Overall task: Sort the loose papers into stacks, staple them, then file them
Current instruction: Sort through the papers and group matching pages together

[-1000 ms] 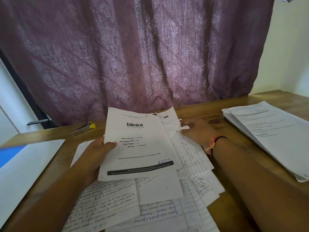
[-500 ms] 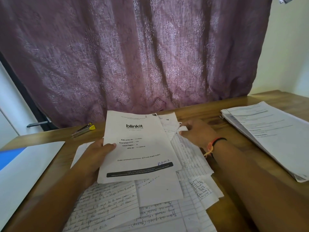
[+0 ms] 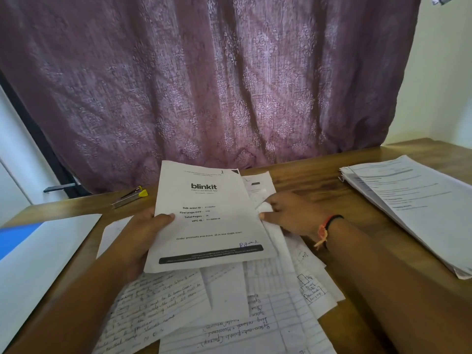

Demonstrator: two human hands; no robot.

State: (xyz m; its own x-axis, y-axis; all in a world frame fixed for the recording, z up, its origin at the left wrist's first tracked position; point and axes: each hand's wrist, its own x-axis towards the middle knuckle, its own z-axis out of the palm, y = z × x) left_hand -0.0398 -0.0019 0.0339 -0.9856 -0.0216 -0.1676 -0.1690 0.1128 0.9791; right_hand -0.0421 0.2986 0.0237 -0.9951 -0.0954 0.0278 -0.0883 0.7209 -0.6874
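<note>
Fingers are busy on both sides, so sweep from the left: a white folder [image 3: 38, 264] with a blue corner lies flat at the edge of the wooden surface [image 3: 319, 180]. Beyond it, a silver stapler [image 3: 129, 197] with a yellow tip sits near the purple curtain [image 3: 217, 85].

Now the left hand [image 3: 143, 236]: thumb on top, fingers curled underneath, gripping the left edge of the printed blinkit sheet [image 3: 212, 231]. It holds the sheet tilted up above the loose papers [image 3: 229, 315], handwritten pages fanned across the surface below.

At the sheet's right edge, the right hand [image 3: 293, 215], banded at the wrist, pinches a curled white page between thumb and fingers. It looks like a page behind the printed one, though the overlap makes that hard to call.

Far right, well apart, a stack of printed pages [image 3: 408, 208] rests on the surface.
</note>
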